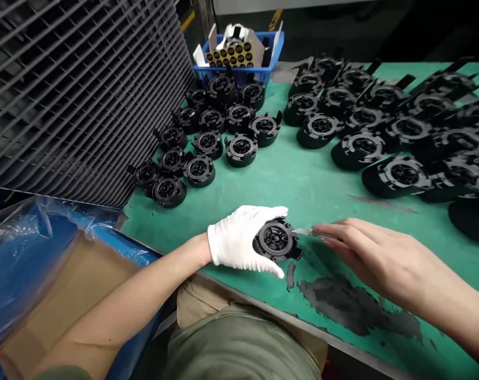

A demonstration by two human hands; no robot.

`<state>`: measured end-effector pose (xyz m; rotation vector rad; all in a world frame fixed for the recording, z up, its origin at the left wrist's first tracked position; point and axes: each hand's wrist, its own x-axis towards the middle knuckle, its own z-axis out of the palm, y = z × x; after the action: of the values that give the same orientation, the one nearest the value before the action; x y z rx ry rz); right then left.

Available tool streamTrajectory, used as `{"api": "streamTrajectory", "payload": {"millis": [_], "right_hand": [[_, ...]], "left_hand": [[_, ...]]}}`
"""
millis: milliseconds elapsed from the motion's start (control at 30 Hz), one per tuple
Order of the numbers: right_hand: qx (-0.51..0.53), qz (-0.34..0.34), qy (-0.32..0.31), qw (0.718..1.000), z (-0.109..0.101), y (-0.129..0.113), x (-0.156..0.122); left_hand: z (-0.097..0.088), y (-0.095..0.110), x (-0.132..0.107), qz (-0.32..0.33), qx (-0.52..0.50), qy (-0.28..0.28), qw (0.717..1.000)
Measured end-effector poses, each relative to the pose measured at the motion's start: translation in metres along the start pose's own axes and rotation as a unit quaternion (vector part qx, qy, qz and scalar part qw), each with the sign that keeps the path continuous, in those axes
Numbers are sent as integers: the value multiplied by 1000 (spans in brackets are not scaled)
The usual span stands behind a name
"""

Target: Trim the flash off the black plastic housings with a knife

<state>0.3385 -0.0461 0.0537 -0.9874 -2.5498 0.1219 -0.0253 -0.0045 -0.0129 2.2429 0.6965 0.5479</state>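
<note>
My left hand point(239, 240), in a white glove, is closed around a round black plastic part point(276, 239) near the table's front edge. The part's ringed face with its central hub is turned up toward me. In my bare right hand point(366, 250) I pinch a thin metal blade-like tool point(303, 231). Its tip meets the right rim of the black part; whether it cuts or only touches there I cannot tell. Beyond my hands stand several similar black parts point(241, 150) on the left and more of them point(404, 174) on the right.
A green mat point(287, 179) covers the table, with a dark worn patch point(354, 303) at the front right. Stacked grey grid trays point(85, 95) rise at the left. A blue basket point(277, 50) stands at the back. Below left is a plastic-lined blue box point(37, 253) with cardboard.
</note>
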Motion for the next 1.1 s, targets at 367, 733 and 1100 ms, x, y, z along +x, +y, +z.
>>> {"api": "streamTrajectory", "payload": {"millis": [367, 733, 1100], "right_hand": [[15, -2, -121, 993, 13, 24, 2], [10, -51, -122, 991, 7, 27, 11], [-42, -70, -111, 990, 6, 20, 4]], "left_hand": [[5, 1, 1, -7, 7, 10, 1000], [4, 2, 5, -22, -11, 5, 1000], [6, 2, 4, -11, -5, 14, 1000]]}}
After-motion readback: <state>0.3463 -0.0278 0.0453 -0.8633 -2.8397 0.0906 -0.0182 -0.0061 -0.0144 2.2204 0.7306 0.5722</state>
